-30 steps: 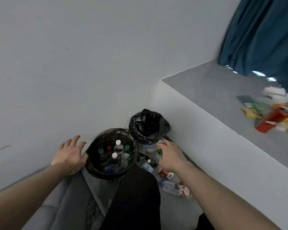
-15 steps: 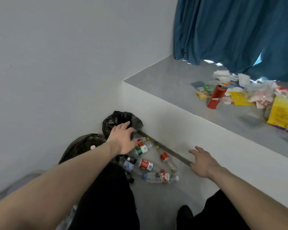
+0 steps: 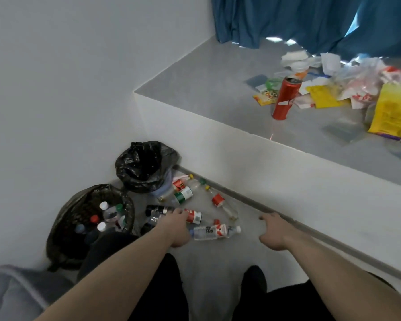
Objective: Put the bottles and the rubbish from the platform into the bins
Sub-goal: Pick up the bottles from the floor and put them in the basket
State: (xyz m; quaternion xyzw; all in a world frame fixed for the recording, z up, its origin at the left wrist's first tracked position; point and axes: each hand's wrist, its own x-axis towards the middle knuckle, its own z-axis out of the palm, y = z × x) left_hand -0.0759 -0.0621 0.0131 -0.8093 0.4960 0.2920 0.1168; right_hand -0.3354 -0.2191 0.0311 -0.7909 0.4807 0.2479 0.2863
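Note:
Several plastic bottles lie on the floor between the bins and the platform: a green-labelled one (image 3: 183,195), a red-labelled one (image 3: 218,200) and a clear one (image 3: 214,231). My left hand (image 3: 176,228) reaches down onto a dark bottle (image 3: 159,210) and a red-and-white-labelled bottle (image 3: 194,217); its fingertips are hidden, so a grip is unclear. My right hand (image 3: 274,232) hovers empty over the floor by the platform's base, fingers loosely spread. The near bin (image 3: 63,228) holds several bottles. The far bin (image 3: 146,167) has a black liner.
On the grey platform (image 3: 218,93) stands a red can (image 3: 285,98) beside a pile of wrappers and tissues (image 3: 357,89) and a yellow packet (image 3: 391,112). A blue curtain (image 3: 287,17) hangs behind. White wall to the left; my dark-trousered legs below.
My left hand has dropped from the far bin's rim onto the bottles on the floor. My right hand stays low near the platform's base. The view has shifted a little.

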